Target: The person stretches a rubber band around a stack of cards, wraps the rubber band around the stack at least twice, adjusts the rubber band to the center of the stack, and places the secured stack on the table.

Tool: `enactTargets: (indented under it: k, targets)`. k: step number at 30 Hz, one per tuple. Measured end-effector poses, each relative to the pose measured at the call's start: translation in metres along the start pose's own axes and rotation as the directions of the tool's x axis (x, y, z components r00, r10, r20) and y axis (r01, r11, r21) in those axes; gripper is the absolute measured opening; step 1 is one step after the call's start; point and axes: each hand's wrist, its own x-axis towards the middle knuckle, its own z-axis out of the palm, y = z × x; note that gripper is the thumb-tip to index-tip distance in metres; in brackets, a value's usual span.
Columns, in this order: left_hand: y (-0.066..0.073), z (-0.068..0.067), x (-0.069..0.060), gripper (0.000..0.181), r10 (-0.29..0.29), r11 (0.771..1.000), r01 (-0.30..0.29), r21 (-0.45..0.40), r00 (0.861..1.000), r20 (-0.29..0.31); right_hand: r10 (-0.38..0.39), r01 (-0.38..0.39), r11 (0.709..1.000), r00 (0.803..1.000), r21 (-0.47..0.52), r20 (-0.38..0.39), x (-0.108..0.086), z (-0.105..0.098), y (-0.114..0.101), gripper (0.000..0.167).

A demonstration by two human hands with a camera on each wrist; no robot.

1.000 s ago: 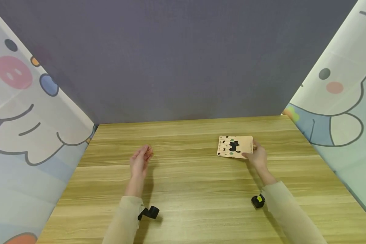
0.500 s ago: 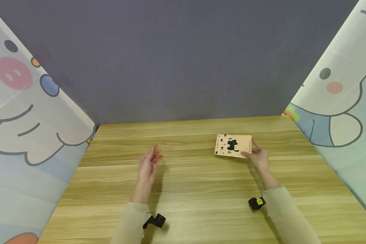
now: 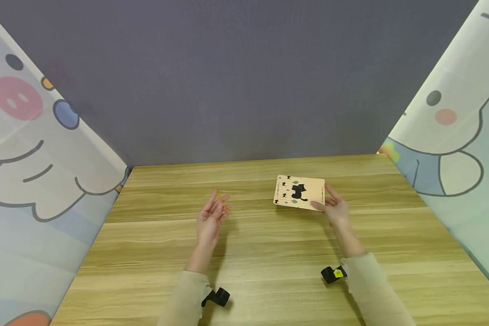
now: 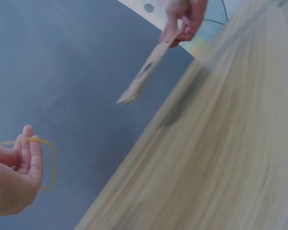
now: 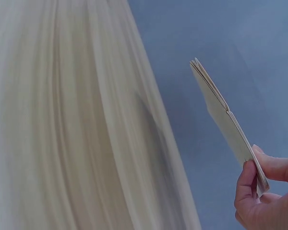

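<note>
My left hand (image 3: 209, 222) is raised over the left-middle of the table. A thin yellow rubber band (image 4: 54, 165) loops across its fingers, held near the thumb, and hangs slack past the fingertips in the left wrist view. My right hand (image 3: 337, 212) grips the right end of a stack of cards (image 3: 299, 192), thumb on top and fingers below. The top one is cream, with a black cat and a striped pattern. Several thin layers show along the stack's edge (image 5: 213, 91) in the right wrist view. The stack is tilted and held above the table.
The wood-grain table (image 3: 261, 258) ends at a dark grey panel (image 3: 244, 81). Cartoon-printed sheets stand on the left (image 3: 36, 149) and right (image 3: 452, 136). A black wrist camera is on each sleeve, the left one (image 3: 220, 296) and the right one (image 3: 330, 275).
My left hand has moved right, and its fingers have spread out with the rubber band on them. My right hand has brought the stack of cards a little leftward.
</note>
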Motion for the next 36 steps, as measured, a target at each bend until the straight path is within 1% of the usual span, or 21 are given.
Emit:
enactTargets:
  k: [4, 6, 10, 13, 14, 15, 16, 17, 19, 21, 22, 23, 24, 26, 27, 28, 30, 31, 33, 34, 36]
  targets:
    - [-0.007, 0.001, 0.0, 0.048, 0.056, 0.996, -0.059, 0.065, 0.998, 0.04, -0.004, 0.004, 1.0, 1.0, -0.006, 0.0, 0.007, 0.002, 0.012, 0.086]
    - [-0.009, 0.002, 0.0, 0.05, 0.073, 0.992, -0.079, 0.1, 0.996, 0.059, -0.008, 0.008, 1.0, 1.0, 0.003, -0.002, 0.009, 0.005, 0.015, 0.085]
    - [-0.013, 0.004, 0.0, 0.056, 0.099, 0.982, -0.111, 0.152, 0.992, 0.082, -0.029, 0.027, 0.995, 0.999, 0.092, 0.029, 0.012, 0.009, 0.018, 0.083]
    - [-0.018, 0.004, 0.001, 0.059, 0.141, 0.97, -0.16, 0.185, 0.984, 0.112, -0.058, 0.052, 0.991, 0.997, 0.124, 0.048, 0.019, 0.01, 0.027, 0.082]
    - [-0.02, 0.004, 0.001, 0.059, 0.162, 0.963, -0.185, 0.196, 0.979, 0.126, -0.069, 0.063, 0.99, 0.997, 0.129, 0.043, 0.022, 0.011, 0.031, 0.082]
    - [-0.023, 0.002, 0.003, 0.059, 0.191, 0.956, -0.217, 0.197, 0.971, 0.145, -0.078, 0.072, 0.989, 0.996, 0.131, 0.045, 0.024, 0.011, 0.034, 0.081]
    - [-0.025, 0.002, 0.003, 0.059, 0.215, 0.946, -0.244, 0.212, 0.965, 0.152, -0.086, 0.08, 0.988, 0.996, 0.129, 0.038, 0.027, 0.012, 0.038, 0.081]
    - [-0.029, 0.0, 0.006, 0.059, 0.244, 0.937, -0.277, 0.21, 0.955, 0.171, -0.089, 0.083, 0.988, 0.995, 0.134, 0.042, 0.028, 0.013, 0.04, 0.08]
    - [-0.032, 0.001, 0.006, 0.058, 0.294, 0.913, -0.33, 0.24, 0.94, 0.175, -0.088, 0.067, 0.975, 0.992, 0.213, 0.087, 0.012, 0.023, 0.022, 0.078]
    - [-0.034, 0.002, 0.007, 0.057, 0.335, 0.889, -0.372, 0.267, 0.926, 0.175, -0.074, 0.053, 0.975, 0.993, 0.218, 0.089, 0.009, 0.026, 0.019, 0.077]
    - [-0.032, 0.005, 0.006, 0.057, 0.342, 0.88, -0.375, 0.291, 0.926, 0.158, -0.067, 0.046, 0.975, 0.993, 0.216, 0.092, 0.007, 0.028, 0.017, 0.077]
    - [-0.033, 0.006, 0.006, 0.057, 0.346, 0.877, -0.375, 0.299, 0.927, 0.147, -0.057, 0.037, 0.978, 0.994, 0.205, 0.091, 0.004, 0.031, 0.013, 0.077]
    - [-0.03, 0.01, 0.004, 0.058, 0.342, 0.873, -0.364, 0.325, 0.931, 0.124, -0.051, 0.029, 0.977, 0.994, 0.209, 0.098, 0.002, 0.033, 0.01, 0.077]
    - [-0.03, 0.013, 0.004, 0.059, 0.327, 0.881, -0.341, 0.327, 0.94, 0.098, -0.053, 0.041, 0.986, 0.996, 0.16, 0.071, 0.01, 0.032, 0.019, 0.079]
    - [-0.03, 0.014, 0.004, 0.059, 0.316, 0.887, -0.327, 0.327, 0.945, 0.086, -0.054, 0.042, 0.987, 0.996, 0.155, 0.073, 0.006, 0.035, 0.014, 0.079]
    - [-0.029, 0.017, 0.003, 0.06, 0.297, 0.893, -0.302, 0.334, 0.952, 0.067, -0.059, 0.045, 0.986, 0.995, 0.163, 0.084, 0.002, 0.038, 0.01, 0.079]
    - [-0.028, 0.02, 0.002, 0.06, 0.278, 0.902, -0.281, 0.327, 0.959, 0.058, -0.076, 0.053, 0.977, 0.991, 0.206, 0.106, 0.0, 0.04, 0.008, 0.079]
    - [-0.028, 0.021, 0.001, 0.061, 0.272, 0.907, -0.276, 0.319, 0.961, 0.057, -0.083, 0.06, 0.978, 0.991, 0.202, 0.105, 0.0, 0.041, 0.009, 0.079]
    - [-0.029, 0.024, 0.0, 0.061, 0.264, 0.914, -0.269, 0.303, 0.963, 0.057, -0.098, 0.072, 0.973, 0.989, 0.221, 0.112, 0.009, 0.039, 0.022, 0.079]
    - [-0.029, 0.025, 0.0, 0.062, 0.267, 0.917, -0.272, 0.293, 0.962, 0.061, -0.11, 0.08, 0.968, 0.987, 0.238, 0.115, 0.013, 0.038, 0.029, 0.079]
    - [-0.032, 0.029, -0.001, 0.063, 0.275, 0.925, -0.283, 0.253, 0.959, 0.065, -0.134, 0.107, 0.966, 0.986, 0.236, 0.101, 0.024, 0.035, 0.045, 0.079]
